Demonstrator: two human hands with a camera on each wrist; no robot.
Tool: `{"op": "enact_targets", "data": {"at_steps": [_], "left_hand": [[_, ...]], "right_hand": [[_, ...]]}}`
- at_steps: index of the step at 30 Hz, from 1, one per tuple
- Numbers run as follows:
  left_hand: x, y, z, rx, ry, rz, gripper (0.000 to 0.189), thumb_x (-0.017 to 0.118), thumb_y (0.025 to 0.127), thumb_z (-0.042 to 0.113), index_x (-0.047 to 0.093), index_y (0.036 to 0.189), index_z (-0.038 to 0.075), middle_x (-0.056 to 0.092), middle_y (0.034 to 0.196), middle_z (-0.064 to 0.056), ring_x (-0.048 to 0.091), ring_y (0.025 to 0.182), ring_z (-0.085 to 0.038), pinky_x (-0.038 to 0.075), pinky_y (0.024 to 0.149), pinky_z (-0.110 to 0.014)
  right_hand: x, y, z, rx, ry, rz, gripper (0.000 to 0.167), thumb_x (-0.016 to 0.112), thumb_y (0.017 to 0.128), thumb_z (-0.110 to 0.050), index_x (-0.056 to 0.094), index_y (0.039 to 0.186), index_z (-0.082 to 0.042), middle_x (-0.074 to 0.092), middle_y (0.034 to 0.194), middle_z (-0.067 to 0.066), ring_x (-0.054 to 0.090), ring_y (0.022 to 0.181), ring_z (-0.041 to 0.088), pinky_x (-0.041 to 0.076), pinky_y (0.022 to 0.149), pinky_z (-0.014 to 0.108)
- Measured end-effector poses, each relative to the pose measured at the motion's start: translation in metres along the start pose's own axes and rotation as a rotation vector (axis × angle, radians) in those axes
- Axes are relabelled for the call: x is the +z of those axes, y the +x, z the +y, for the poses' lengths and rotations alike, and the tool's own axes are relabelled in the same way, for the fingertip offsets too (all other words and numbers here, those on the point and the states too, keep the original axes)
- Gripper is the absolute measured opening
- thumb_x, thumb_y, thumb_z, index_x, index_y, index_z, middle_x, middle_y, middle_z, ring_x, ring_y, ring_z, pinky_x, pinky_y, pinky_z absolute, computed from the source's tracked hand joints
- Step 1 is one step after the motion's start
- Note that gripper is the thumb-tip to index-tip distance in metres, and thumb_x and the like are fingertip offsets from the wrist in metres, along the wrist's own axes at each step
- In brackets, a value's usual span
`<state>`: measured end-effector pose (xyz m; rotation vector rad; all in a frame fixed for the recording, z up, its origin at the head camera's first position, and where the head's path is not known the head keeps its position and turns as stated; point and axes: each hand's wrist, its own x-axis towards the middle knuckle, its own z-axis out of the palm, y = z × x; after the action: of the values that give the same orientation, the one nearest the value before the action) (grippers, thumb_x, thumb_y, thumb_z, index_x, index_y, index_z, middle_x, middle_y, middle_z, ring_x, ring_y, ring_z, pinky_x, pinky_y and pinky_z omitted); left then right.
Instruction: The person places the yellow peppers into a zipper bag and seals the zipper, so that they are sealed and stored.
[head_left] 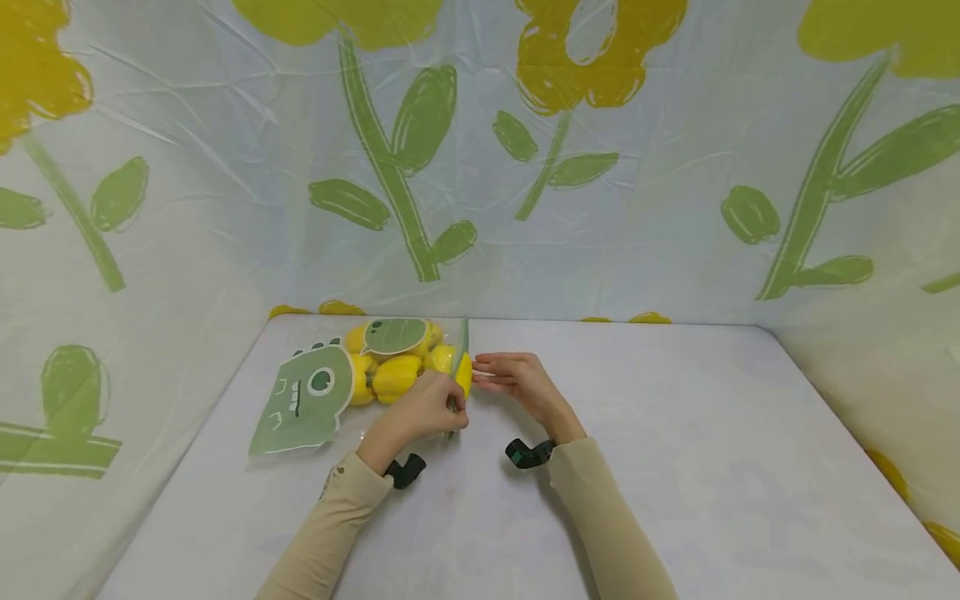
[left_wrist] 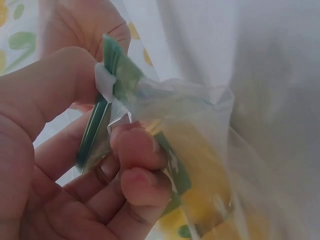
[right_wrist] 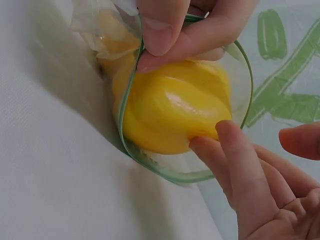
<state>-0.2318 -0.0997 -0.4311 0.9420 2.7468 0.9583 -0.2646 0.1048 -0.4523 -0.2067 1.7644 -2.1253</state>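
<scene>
Pinching the green rim [right_wrist: 195,176] of a clear plastic bag [head_left: 318,408] left of the head view's centre is the left hand [head_left: 429,406]; the right hand [head_left: 525,383], fingers extended, touches a glossy yellow bell pepper [right_wrist: 175,107] at that rim, which could roll out if the pinch slips.

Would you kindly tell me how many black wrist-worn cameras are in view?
2 in the head view: one black wrist-worn camera near the left hand, another black wrist-worn camera near the right hand.
</scene>
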Motion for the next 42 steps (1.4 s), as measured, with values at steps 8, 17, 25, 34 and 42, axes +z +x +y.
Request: {"op": "enact_targets", "data": {"at_steps": [8, 17, 25, 34, 42], "left_hand": [[0.001, 0.000, -0.001, 0.026, 0.028, 0.019, 0.012, 0.072, 0.073, 0.004, 0.069, 0.065, 0.013, 0.057, 0.059, 0.009, 0.047, 0.052, -0.005, 0.041, 0.051, -0.021], [0.000, -0.001, -0.002, 0.043, 0.015, -0.002, 0.012, 0.072, 0.074, 0.004, 0.069, 0.066, 0.012, 0.058, 0.060, 0.009, 0.049, 0.053, -0.006, 0.044, 0.052, -0.023], [0.000, 0.000, -0.006, 0.042, 0.007, 0.011, 0.012, 0.072, 0.074, 0.004, 0.069, 0.067, 0.014, 0.058, 0.062, 0.010, 0.050, 0.055, -0.006, 0.045, 0.053, -0.022], [0.001, 0.002, -0.005, 0.080, 0.011, 0.014, 0.011, 0.072, 0.074, 0.003, 0.068, 0.069, 0.012, 0.058, 0.065, 0.008, 0.050, 0.058, -0.007, 0.045, 0.055, -0.023], [-0.002, 0.000, 0.000, 0.039, 0.011, 0.013, 0.025, 0.070, 0.078, 0.009, 0.072, 0.103, 0.003, 0.042, 0.056, 0.009, 0.039, 0.047, -0.005, 0.034, 0.049, -0.021]], "right_hand": [[0.010, -0.002, -0.004, -0.002, -0.023, -0.111, 0.038, 0.048, 0.100, -0.005, 0.052, 0.132, 0.015, 0.058, 0.132, 0.027, 0.068, 0.108, 0.027, 0.054, 0.088, 0.033], [0.006, -0.001, -0.003, -0.020, 0.050, -0.155, 0.040, 0.045, 0.099, -0.002, 0.048, 0.135, 0.016, 0.055, 0.135, 0.027, 0.063, 0.116, 0.031, 0.052, 0.092, 0.036], [0.006, -0.001, 0.001, -0.023, 0.085, -0.260, 0.050, 0.040, 0.097, -0.002, 0.037, 0.144, 0.013, 0.044, 0.144, 0.030, 0.055, 0.126, 0.033, 0.046, 0.101, 0.043], [0.004, 0.000, 0.005, -0.024, 0.093, -0.292, 0.056, 0.039, 0.094, -0.003, 0.032, 0.147, 0.011, 0.039, 0.147, 0.031, 0.053, 0.127, 0.031, 0.040, 0.107, 0.045], [0.006, 0.000, 0.004, 0.013, 0.057, -0.260, 0.054, 0.040, 0.098, -0.006, 0.031, 0.149, 0.007, 0.046, 0.143, 0.029, 0.059, 0.120, 0.028, 0.040, 0.107, 0.045]]}}
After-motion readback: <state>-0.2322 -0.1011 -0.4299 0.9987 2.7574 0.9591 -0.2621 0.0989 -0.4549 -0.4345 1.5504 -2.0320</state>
